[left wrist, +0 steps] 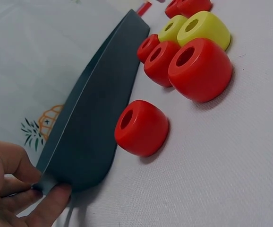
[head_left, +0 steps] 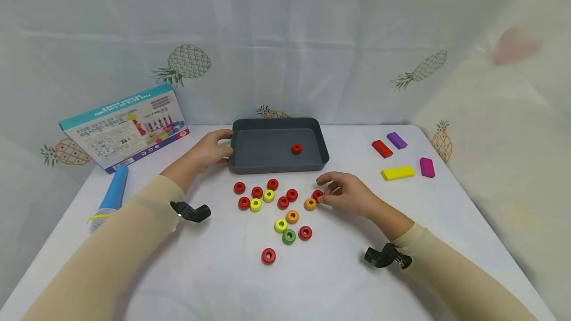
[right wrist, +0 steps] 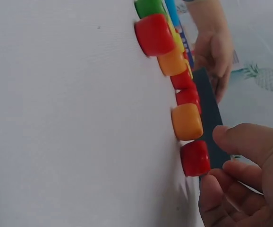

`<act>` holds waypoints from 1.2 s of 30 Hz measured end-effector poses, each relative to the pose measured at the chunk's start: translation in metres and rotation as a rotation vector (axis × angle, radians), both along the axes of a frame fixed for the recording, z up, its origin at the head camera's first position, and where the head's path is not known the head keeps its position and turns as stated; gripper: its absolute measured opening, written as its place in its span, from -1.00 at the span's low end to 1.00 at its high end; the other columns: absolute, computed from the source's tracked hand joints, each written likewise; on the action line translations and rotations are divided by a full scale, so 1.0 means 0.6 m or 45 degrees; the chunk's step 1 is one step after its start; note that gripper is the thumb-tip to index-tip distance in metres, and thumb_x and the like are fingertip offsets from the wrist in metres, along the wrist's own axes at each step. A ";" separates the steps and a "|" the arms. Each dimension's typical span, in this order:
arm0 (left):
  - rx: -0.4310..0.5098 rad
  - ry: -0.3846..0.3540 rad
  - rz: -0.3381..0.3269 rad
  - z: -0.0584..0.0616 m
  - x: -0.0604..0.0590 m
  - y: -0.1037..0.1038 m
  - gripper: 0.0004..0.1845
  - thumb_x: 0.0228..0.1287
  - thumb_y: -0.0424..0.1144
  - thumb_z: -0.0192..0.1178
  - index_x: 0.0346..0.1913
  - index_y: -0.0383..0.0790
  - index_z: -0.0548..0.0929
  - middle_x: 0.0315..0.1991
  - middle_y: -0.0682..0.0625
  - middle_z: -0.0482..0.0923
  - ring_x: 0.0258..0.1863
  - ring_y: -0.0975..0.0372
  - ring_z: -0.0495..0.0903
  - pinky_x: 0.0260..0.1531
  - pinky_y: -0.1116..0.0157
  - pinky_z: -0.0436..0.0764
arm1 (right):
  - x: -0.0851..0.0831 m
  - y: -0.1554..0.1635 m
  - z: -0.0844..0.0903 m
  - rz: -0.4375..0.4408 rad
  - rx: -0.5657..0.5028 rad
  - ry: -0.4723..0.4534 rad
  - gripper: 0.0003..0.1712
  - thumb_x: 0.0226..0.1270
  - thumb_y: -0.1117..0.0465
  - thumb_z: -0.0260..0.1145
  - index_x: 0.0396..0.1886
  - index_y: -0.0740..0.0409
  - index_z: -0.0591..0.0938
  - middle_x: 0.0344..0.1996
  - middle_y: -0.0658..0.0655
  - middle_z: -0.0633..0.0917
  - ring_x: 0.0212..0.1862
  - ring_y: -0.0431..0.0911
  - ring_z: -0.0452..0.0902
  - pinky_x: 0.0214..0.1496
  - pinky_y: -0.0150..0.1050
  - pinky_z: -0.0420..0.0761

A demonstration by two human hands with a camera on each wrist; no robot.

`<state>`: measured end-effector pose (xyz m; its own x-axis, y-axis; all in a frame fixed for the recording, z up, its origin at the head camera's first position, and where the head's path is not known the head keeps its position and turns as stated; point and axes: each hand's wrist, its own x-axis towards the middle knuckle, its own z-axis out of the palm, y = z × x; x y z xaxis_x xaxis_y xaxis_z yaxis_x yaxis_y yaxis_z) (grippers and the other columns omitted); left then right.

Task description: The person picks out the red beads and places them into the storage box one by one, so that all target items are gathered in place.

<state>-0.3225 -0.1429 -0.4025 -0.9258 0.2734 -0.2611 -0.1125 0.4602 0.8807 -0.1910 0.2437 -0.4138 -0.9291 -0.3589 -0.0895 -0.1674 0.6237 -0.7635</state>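
Note:
A dark grey tray sits at the table's middle with one red bead inside. My left hand grips its near left corner, thumb and fingers on the tray's wall in the left wrist view. In front of the tray lie several red, yellow, orange and green beads. My right hand pinches the rightmost red bead, which rests on the table beside an orange bead. The right wrist view shows thumb and fingertips against that red bead.
A printed toy box leans at the back left, with a blue microphone-like object below it. Red, purple, yellow and magenta blocks lie at the right. A pineapple-print curtain closes off the back.

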 end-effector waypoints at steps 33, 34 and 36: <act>-0.005 0.016 0.023 -0.009 -0.004 -0.002 -0.24 0.37 -0.40 0.08 0.61 -0.17 0.11 0.60 -0.13 0.07 0.45 -0.09 0.30 0.12 0.00 0.64 | -0.036 0.002 0.061 0.008 0.029 0.170 -0.62 0.26 0.29 0.43 0.09 0.08 0.68 -0.07 0.00 0.73 -0.10 -0.03 0.59 -0.13 -0.25 0.71; -0.008 0.017 0.023 -0.008 -0.003 -0.001 -0.24 0.38 -0.39 0.08 0.61 -0.17 0.11 0.61 -0.13 0.07 0.45 -0.09 0.31 0.12 -0.01 0.64 | -0.041 0.001 0.065 0.003 0.033 0.171 -0.62 0.27 0.28 0.43 0.10 0.07 0.68 -0.08 0.00 0.73 -0.09 -0.03 0.59 -0.13 -0.24 0.71; -0.012 0.018 0.021 -0.008 -0.002 0.001 -0.24 0.38 -0.39 0.08 0.61 -0.17 0.10 0.61 -0.13 0.07 0.45 -0.09 0.31 0.13 0.00 0.64 | -0.055 -0.002 0.071 -0.001 0.027 0.172 -0.62 0.27 0.26 0.43 0.10 0.07 0.69 -0.10 0.02 0.74 -0.09 -0.01 0.59 -0.15 -0.22 0.72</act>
